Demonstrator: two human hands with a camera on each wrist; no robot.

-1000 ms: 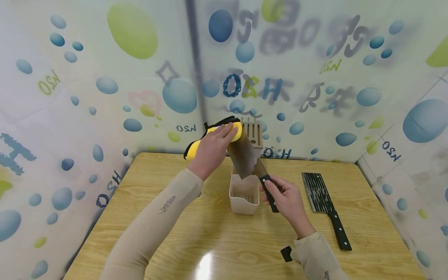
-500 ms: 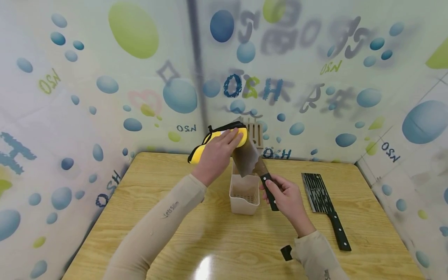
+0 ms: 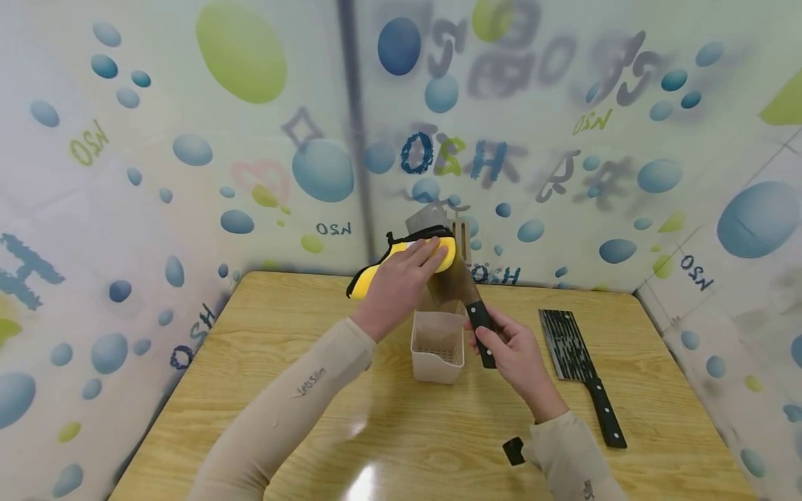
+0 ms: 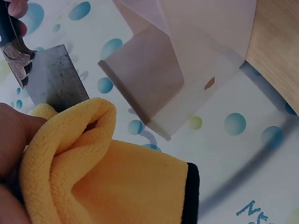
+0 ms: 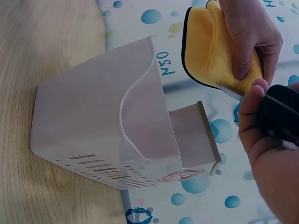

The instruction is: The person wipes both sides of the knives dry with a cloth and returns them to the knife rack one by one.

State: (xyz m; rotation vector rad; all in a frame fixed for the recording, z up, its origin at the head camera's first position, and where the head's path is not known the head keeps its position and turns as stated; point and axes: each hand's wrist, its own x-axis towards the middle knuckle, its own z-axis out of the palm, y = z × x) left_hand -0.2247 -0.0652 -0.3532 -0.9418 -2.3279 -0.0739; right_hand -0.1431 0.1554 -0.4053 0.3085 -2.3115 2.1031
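As its handle is gripped, a cleaver (image 3: 454,282) is clasped in a yellow cloth (image 4: 126,172)

Where the back of the bench (image 3: 313,431) nears the patterned backdrop (image 3: 250,160), a pale holder (image 3: 436,369) is set upright. Through the mouth of its lower front compartment a perforated floor is seen; in the right wrist view, slits and small holes are shown across one wall. The taller rear compartment is capped by a slotted top (image 3: 462,240), partly hidden by the blade; its contents cannot be told.

The cleaver is held aloft, aslant between the two hands and apart from the holder. Its black handle is enclosed by the curled fingers of the right hand (image 3: 514,348). The blade is covered midway by the cloth, which is edged in black and pinched round the metal by the left hand (image 3: 397,285). Bare metal is exposed on either side of the cloth. On the bench to the right, a second cleaver (image 3: 579,362) with a streaked blade is laid flat.
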